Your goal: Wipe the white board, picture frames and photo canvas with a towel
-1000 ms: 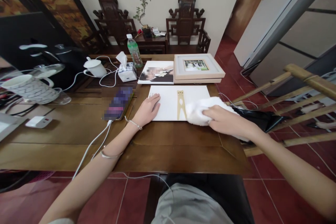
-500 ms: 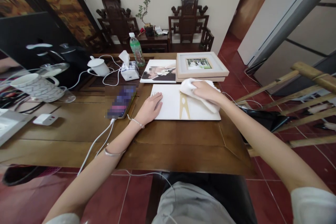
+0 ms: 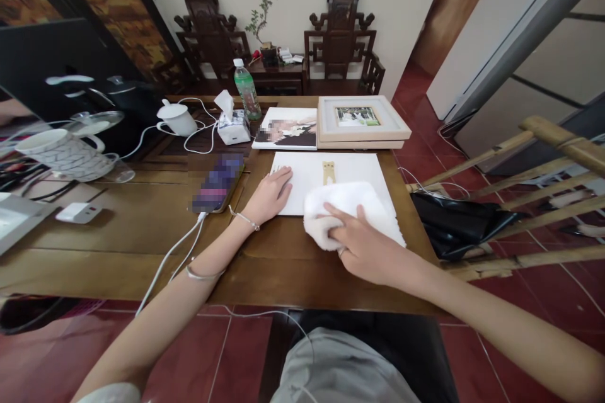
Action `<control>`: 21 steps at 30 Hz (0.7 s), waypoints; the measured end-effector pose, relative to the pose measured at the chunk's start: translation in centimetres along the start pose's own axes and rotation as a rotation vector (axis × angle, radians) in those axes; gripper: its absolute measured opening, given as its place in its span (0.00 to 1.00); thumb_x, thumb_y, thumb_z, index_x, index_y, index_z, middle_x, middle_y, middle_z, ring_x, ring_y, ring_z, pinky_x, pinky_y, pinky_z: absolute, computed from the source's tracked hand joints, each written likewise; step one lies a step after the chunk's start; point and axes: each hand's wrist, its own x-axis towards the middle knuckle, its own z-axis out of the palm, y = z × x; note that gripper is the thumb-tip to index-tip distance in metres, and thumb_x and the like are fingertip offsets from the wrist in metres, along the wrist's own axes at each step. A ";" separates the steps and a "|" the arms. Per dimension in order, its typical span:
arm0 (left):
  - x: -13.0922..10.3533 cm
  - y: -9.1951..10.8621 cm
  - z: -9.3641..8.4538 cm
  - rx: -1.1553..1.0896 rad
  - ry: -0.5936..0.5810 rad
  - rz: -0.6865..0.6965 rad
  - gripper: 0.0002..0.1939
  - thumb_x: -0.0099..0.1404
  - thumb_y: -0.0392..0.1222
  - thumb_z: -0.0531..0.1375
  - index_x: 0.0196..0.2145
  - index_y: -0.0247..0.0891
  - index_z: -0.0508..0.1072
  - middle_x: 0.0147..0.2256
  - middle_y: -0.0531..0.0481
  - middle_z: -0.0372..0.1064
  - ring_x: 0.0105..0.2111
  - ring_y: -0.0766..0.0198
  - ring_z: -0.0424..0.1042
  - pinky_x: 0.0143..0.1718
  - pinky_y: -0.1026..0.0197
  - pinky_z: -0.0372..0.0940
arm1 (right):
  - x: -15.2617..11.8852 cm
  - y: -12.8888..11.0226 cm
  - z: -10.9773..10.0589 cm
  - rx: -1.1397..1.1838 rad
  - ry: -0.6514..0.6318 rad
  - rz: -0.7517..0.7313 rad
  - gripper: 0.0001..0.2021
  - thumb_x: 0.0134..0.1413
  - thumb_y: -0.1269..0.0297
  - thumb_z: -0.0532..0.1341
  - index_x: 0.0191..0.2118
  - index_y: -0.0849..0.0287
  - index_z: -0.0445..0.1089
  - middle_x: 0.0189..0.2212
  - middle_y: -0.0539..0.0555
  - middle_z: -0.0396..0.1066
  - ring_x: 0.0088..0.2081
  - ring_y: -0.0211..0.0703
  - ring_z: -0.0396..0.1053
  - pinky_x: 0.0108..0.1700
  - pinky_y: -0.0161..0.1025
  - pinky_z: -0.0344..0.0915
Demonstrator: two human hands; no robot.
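Note:
A white rectangular panel (image 3: pixel 302 170) lies flat on the wooden table, with a gold-coloured stand piece (image 3: pixel 328 170) on it, its lower part covered by cloth. My left hand (image 3: pixel 271 194) rests flat on the panel's left edge, fingers spread, holding nothing. Over the panel's front right part, my right hand (image 3: pixel 363 242) grips a fluffy white cloth (image 3: pixel 347 195), which hangs over the front edge.
Behind the panel lie a photo print (image 3: pixel 288 129) and a framed photo (image 3: pixel 363 116) stacked on another frame. Leftward are a phone (image 3: pixel 220 182), a tissue box (image 3: pixel 234 127), a bottle (image 3: pixel 246 91), a lidded cup (image 3: pixel 176 118) and a patterned mug (image 3: pixel 66 154).
My right hand has moved toward me with the cloth, from the panel's back right part to its front edge. The stand piece's lower legs are now covered. My left hand has stayed put.

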 end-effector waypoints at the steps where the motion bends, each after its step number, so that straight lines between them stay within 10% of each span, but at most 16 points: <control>1: 0.0 0.0 0.0 -0.001 0.001 -0.001 0.22 0.71 0.41 0.48 0.57 0.31 0.68 0.61 0.35 0.63 0.63 0.47 0.61 0.64 0.40 0.56 | -0.3 -0.2 0.0 -0.002 -0.002 -0.004 0.16 0.47 0.79 0.49 0.37 0.56 0.68 0.61 0.62 0.64 0.70 0.61 0.43 0.61 0.79 0.38; 6: -0.1 -0.2 0.0 -0.019 0.001 -0.006 0.22 0.71 0.42 0.48 0.57 0.33 0.68 0.62 0.37 0.63 0.63 0.48 0.60 0.64 0.40 0.55 | 2.7 0.7 -2.5 -0.064 0.091 0.129 0.12 0.50 0.77 0.50 0.34 0.58 0.67 0.47 0.61 0.73 0.53 0.57 0.68 0.57 0.59 0.58; 11: 0.0 -0.1 0.0 -0.034 0.000 -0.016 0.22 0.71 0.42 0.48 0.57 0.32 0.69 0.62 0.37 0.63 0.63 0.47 0.60 0.65 0.40 0.55 | 9.2 3.4 -5.9 -0.137 0.146 0.195 0.11 0.51 0.72 0.52 0.36 0.60 0.69 0.41 0.62 0.74 0.45 0.56 0.70 0.47 0.46 0.64; 16: 0.1 -0.1 0.1 -0.042 0.001 -0.035 0.23 0.70 0.43 0.48 0.57 0.30 0.69 0.61 0.35 0.63 0.64 0.47 0.60 0.65 0.40 0.54 | 11.8 4.2 -5.9 -0.160 0.185 0.227 0.16 0.54 0.72 0.50 0.45 0.61 0.71 0.51 0.67 0.70 0.53 0.62 0.67 0.53 0.56 0.61; 21: 0.1 -0.2 0.3 -0.048 0.014 -0.047 0.24 0.70 0.42 0.49 0.59 0.29 0.66 0.63 0.33 0.59 0.65 0.47 0.56 0.66 0.41 0.53 | 7.9 1.4 -3.1 -0.172 0.114 0.210 0.20 0.52 0.78 0.49 0.47 0.62 0.71 0.64 0.71 0.56 0.63 0.66 0.56 0.60 0.72 0.49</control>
